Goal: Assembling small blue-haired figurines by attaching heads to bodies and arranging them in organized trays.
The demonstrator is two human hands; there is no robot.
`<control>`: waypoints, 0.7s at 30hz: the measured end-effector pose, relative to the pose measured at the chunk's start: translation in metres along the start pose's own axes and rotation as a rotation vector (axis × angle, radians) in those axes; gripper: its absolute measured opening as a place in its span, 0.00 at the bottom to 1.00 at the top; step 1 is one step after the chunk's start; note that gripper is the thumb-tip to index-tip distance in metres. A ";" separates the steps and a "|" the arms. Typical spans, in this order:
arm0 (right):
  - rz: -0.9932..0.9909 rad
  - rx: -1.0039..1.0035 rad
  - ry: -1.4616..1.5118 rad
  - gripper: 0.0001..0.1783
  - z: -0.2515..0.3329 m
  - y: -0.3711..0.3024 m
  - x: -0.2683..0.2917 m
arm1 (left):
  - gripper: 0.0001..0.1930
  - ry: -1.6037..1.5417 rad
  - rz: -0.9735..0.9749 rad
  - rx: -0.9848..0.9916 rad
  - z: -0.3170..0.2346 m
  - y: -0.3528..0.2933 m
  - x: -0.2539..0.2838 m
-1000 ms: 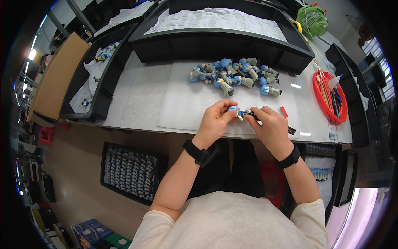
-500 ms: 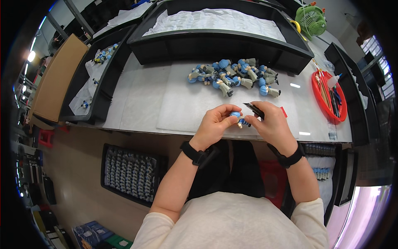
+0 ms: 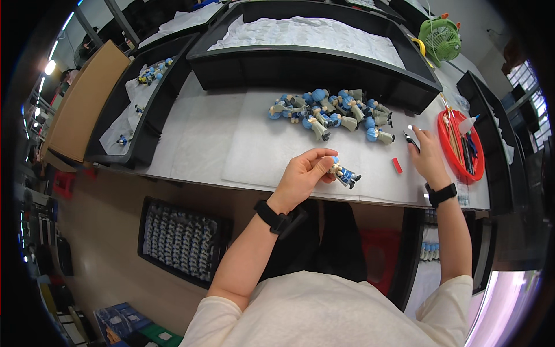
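My left hand [image 3: 304, 176] pinches a small figurine [image 3: 346, 175] by its light-blue head between thumb and fingers. Its blue-and-white body and dark feet point to the right, over the table's near edge. Farther right, my right hand [image 3: 429, 156] is low over the tabletop, thumb and fingers loosely around a black craft knife [image 3: 411, 140] whose tip points away to the left. Beyond my hands lies a pile of figurines [image 3: 328, 111] with blue heads and grey bodies. A small red strip [image 3: 396, 165] rests on the table between my hands.
A large black tray [image 3: 312, 72] lined with white sheet spans the back. To the left stands another black tray [image 3: 151, 124] with a few figurines. At right is a red basket [image 3: 442, 141] of tools; a green fan [image 3: 439, 39] stands behind. A crate of figurines [image 3: 180, 240] sits below left.
My right hand has moved right with the craft knife, away from the figurine. The figurine stays in my left hand, its body now exposed. The red strip has come into full view.
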State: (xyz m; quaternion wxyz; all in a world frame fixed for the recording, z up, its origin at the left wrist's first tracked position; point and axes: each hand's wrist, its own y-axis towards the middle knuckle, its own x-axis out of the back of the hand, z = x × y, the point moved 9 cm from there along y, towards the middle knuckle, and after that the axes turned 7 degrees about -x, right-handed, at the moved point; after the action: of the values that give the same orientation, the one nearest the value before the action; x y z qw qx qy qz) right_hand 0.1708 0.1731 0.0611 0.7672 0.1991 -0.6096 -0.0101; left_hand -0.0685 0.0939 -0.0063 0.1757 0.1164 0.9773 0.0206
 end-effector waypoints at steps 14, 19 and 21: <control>0.530 -0.456 1.701 0.18 0.122 -0.076 -0.056 | 0.15 -0.126 0.057 -0.222 -0.017 -0.002 0.001; 0.484 -0.391 1.611 0.20 0.116 -0.084 -0.054 | 0.16 -0.086 0.014 -0.206 -0.012 -0.004 -0.001; 0.321 -0.342 1.386 0.16 0.108 -0.083 -0.051 | 0.17 0.003 0.035 -0.172 -0.009 -0.007 -0.002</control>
State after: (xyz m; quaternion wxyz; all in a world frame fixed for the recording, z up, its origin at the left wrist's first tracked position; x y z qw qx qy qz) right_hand 0.0748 0.0778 0.0061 0.9893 -0.0545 0.0042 0.1355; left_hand -0.0713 0.0870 0.0026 0.1831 0.1180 0.9700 0.1079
